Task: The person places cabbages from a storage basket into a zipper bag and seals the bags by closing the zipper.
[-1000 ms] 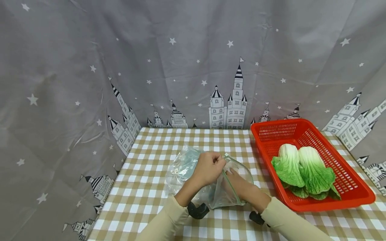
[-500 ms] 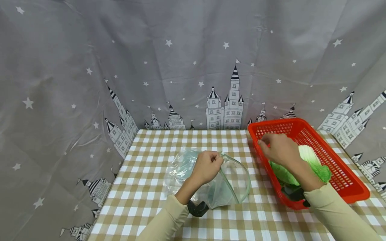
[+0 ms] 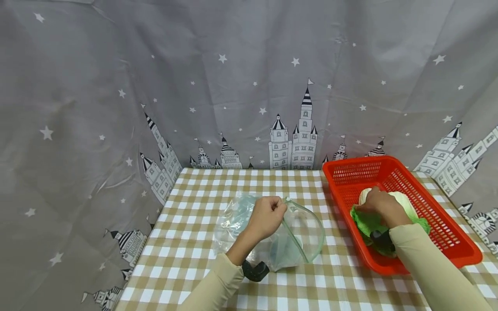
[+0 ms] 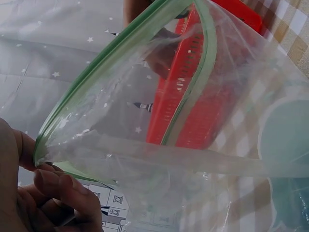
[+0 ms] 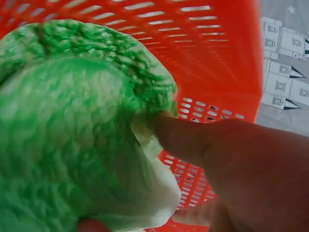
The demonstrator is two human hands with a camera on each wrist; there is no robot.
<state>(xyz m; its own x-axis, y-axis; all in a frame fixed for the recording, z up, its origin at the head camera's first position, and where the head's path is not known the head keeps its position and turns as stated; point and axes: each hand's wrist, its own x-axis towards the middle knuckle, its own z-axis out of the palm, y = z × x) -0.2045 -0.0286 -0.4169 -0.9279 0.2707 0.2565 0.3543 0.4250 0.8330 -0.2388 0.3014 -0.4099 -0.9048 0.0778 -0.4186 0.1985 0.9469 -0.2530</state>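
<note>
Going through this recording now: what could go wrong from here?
The left hand pinches the clear bag at one spot on its green rim, so the mouth might sag shut or slip free.

The right hand grips one cabbage right beside the other cabbage in the red basket; lifting could disturb that neighbour.

The gripped cabbage's spread leaves could snag on the thin, flexible bag opening.
</note>
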